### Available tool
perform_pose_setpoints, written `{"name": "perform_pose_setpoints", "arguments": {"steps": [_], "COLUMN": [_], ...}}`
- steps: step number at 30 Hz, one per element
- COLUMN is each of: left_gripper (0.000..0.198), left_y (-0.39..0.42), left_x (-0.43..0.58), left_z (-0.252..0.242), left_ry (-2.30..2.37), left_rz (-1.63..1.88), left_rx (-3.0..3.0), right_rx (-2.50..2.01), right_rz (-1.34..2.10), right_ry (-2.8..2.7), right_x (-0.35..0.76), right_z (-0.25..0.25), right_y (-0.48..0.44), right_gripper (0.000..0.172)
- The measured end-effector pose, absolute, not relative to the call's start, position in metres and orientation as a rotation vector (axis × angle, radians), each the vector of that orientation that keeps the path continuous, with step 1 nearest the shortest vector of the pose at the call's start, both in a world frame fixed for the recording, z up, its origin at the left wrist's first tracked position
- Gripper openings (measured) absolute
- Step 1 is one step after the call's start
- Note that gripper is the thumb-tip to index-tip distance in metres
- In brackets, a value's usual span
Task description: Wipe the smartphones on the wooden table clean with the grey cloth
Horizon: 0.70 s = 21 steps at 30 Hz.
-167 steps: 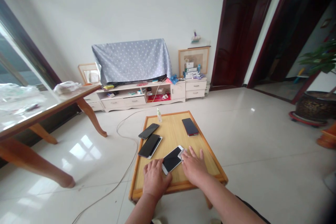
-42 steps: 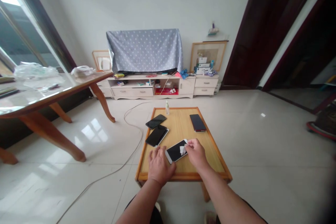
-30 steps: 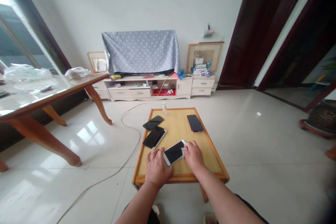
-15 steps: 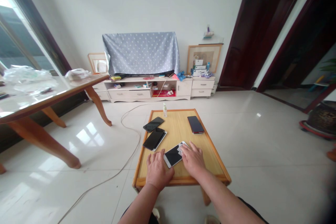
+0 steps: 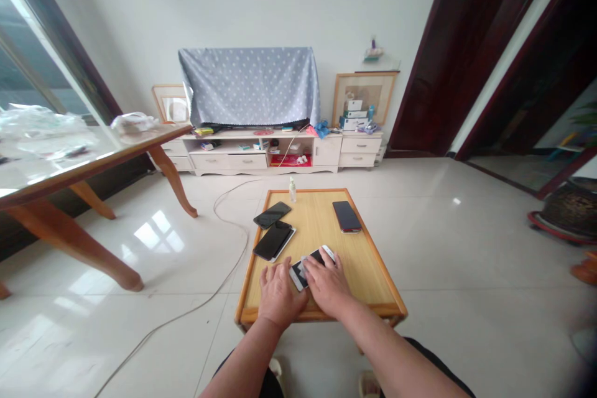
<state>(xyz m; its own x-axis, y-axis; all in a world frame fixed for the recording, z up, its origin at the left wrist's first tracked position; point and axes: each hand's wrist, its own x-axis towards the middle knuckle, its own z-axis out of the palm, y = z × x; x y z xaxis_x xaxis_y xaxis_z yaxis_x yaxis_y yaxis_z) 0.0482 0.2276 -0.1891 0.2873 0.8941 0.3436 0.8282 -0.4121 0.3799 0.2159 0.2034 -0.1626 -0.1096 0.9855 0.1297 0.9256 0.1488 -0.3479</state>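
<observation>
A white smartphone (image 5: 297, 280) with a dark screen lies slanted near the front of the small wooden table (image 5: 368, 280). My left hand (image 5: 280, 295) steadies its left end, with fingers and thumb around that end. Pressed flat on the screen by the fingertips of my right hand (image 5: 327, 283) is a small pale wipe (image 5: 303, 266), partly covered by those fingers. To the left lie a dark phone (image 5: 273, 240) on top of a white-edged one (image 5: 286, 246) and another dark phone (image 5: 273, 215). A dark phone with a reddish edge (image 5: 346, 217) rests at the right.
A small clear spray bottle (image 5: 292, 190) stands at the table's far edge. Behind is a white TV cabinet (image 5: 224, 163) under a dotted blue cloth (image 5: 252, 87). At left stands a larger table (image 5: 140, 138) with plastic bags; a cable (image 5: 205, 301) crosses the floor.
My right hand has slid the wipe leftward and down along the screen, from the phone's far right end towards my left hand. The left hand stays at the phone's left end.
</observation>
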Motion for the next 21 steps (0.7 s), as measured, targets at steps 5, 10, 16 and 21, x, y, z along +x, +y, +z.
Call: {"name": "perform_pose_setpoints", "arguments": {"steps": [5,10,16,21], "left_gripper": [0.06,0.069,0.073,0.063], "left_y": [0.23,0.229,0.229,0.229], "left_x": [0.049,0.05,0.05,0.051], "left_z": [-0.192,-0.19,-0.189,-0.188], "left_ry": [1.633,1.635,1.632,1.64], "left_rz": [0.765,0.779,0.755,0.758], "left_rx": [2.404,2.397,2.428,2.414], "right_rx": [-1.672,-1.911,-2.186,-1.853], "right_rz": [0.474,0.4,0.317,0.205], "right_ry": [-2.225,-2.109,-1.867,-2.11], "right_x": [0.198,0.217,0.237,0.218], "right_z": [-0.163,-0.163,-0.163,-0.163], "right_y": [0.2,0.219,0.226,0.196], "right_gripper": [0.051,0.056,0.057,0.048]}}
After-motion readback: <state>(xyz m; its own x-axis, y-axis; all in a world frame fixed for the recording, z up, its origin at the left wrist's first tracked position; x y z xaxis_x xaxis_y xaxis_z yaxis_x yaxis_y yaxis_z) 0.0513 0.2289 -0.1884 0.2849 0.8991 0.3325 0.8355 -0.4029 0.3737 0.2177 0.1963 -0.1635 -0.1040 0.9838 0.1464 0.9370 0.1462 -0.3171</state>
